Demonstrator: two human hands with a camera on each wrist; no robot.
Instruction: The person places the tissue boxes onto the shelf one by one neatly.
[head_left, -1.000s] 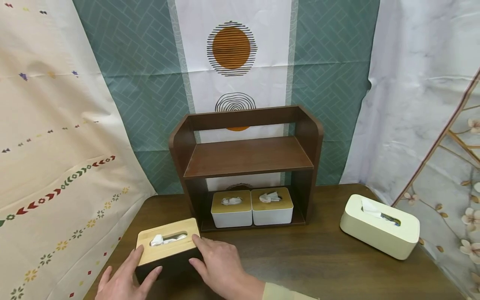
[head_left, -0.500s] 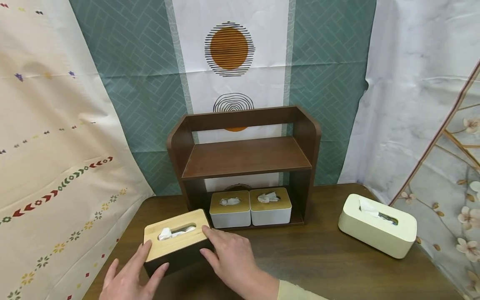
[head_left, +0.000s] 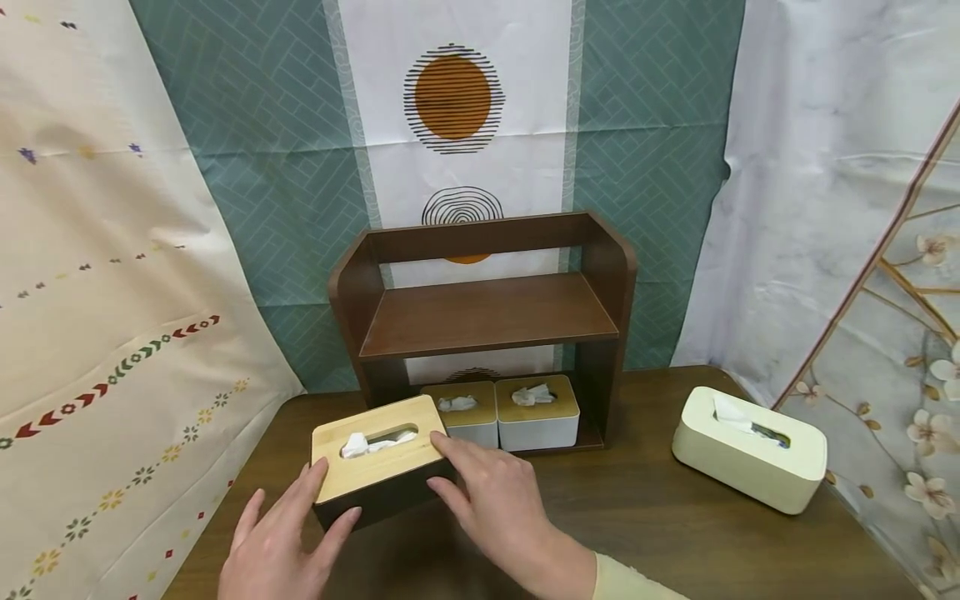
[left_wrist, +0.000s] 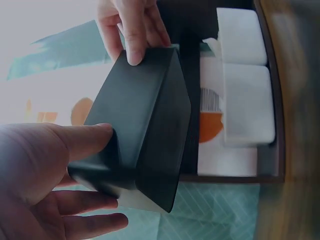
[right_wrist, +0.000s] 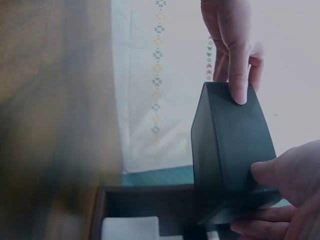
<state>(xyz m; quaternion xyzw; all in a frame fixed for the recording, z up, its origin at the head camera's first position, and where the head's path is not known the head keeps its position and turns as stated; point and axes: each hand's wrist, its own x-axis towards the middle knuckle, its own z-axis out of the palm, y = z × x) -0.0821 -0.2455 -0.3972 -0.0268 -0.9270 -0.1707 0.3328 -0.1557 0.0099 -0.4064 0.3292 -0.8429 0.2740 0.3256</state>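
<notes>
Both hands hold a black tissue box [head_left: 378, 471] with a light wood lid, a white tissue showing in its oval slot. In the head view it is raised in front of the shelf's lower left, its right end higher. My left hand [head_left: 281, 542] grips the left end, thumb on the front side and fingers by the lid's edge. At the right end, my right hand [head_left: 495, 492] pinches the corner, with a fingertip on the lid and the thumb on the front. In the left wrist view, the black base [left_wrist: 127, 110] shows between the two hands; the lid is hidden there.
A dark brown two-tier shelf [head_left: 487, 312] stands at the back of the wooden table [head_left: 615, 533]. On its lower level sit two white tissue boxes [head_left: 537, 432] with wood lids, side by side. A cream tissue box [head_left: 750, 467] lies at the right. Patterned cloths hang around.
Both hands have carried the black tissue box up and to the right, toward the shelf. It now overlaps part of the left white box in the head view, which has shifted slightly.
</notes>
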